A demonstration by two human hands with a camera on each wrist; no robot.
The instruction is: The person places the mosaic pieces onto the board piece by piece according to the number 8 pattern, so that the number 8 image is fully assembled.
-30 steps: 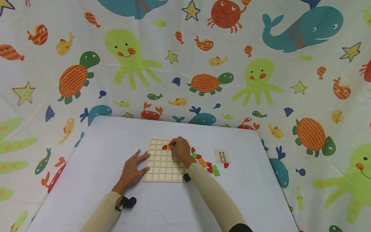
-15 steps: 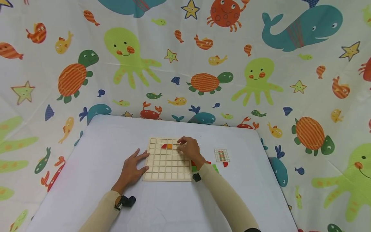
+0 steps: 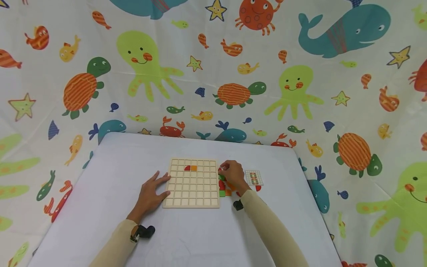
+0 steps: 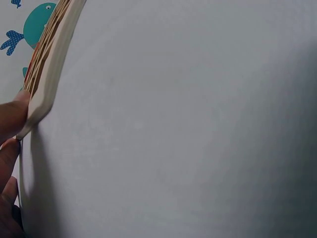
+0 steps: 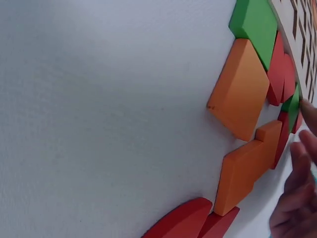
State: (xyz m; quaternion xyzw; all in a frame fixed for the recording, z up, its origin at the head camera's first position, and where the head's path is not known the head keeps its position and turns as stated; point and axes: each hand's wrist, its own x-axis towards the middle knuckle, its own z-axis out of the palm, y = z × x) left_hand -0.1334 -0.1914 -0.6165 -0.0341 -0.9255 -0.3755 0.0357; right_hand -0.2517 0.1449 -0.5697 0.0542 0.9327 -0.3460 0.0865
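Observation:
A wooden grid board (image 3: 191, 191) lies on the white table, with a red quarter-round tile (image 3: 187, 168) and an orange square tile (image 3: 194, 168) side by side in its second row. My left hand (image 3: 150, 194) is spread along the board's left edge, fingertips touching it. In the left wrist view those fingers (image 4: 11, 119) rest at the board's corner. My right hand (image 3: 234, 174) is over the loose tiles beside the board's right edge. Its fingertips are right at a green tile (image 5: 292, 103) and red tiles, thumb and fingers apart in the right wrist view.
Loose orange tiles (image 5: 240, 91), red tiles (image 5: 181, 220) and green tiles (image 3: 222, 193) lie right of the board. A small pattern card (image 3: 254, 178) sits farther right, with a red tile (image 3: 258, 188) below it. A sea-animal cloth (image 3: 200, 55) hangs behind the table.
My right hand has let go of the orange square in the grid and moved right, off the board, to the loose tiles. My left hand has stayed at the board's edge.

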